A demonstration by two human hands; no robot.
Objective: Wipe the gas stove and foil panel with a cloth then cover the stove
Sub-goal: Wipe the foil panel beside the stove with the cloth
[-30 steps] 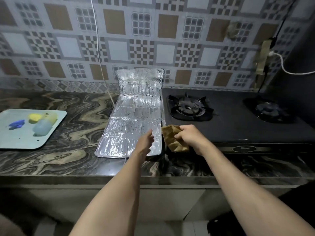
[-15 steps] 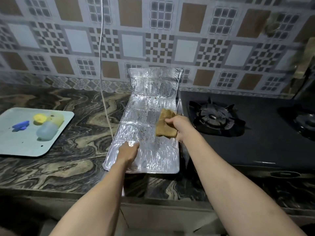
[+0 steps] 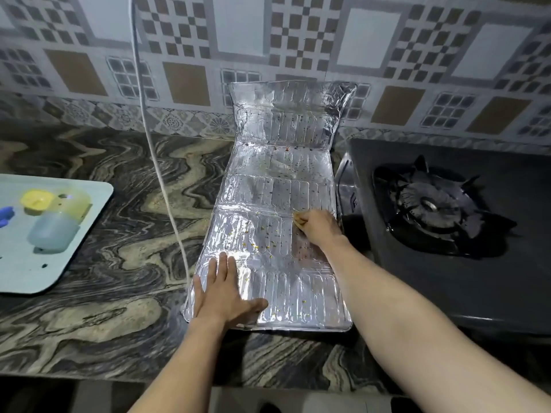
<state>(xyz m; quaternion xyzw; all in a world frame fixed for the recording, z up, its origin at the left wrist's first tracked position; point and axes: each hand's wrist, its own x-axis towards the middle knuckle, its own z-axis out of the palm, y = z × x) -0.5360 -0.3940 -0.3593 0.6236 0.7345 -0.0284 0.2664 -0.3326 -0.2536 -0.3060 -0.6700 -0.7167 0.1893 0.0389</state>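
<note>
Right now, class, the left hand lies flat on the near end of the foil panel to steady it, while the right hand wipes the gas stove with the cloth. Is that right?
Not quite. The head view shows the right hand pressing the cloth on the foil panel, not on the gas stove beside it. The rest holds: the left hand lies flat on the panel's near end.

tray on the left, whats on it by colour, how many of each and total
On the tray, as far as the head view shows:
yellow cup or lid pieces: 2
pale blue cup: 1
dark blue item at the frame edge: 1
total: 4
</note>
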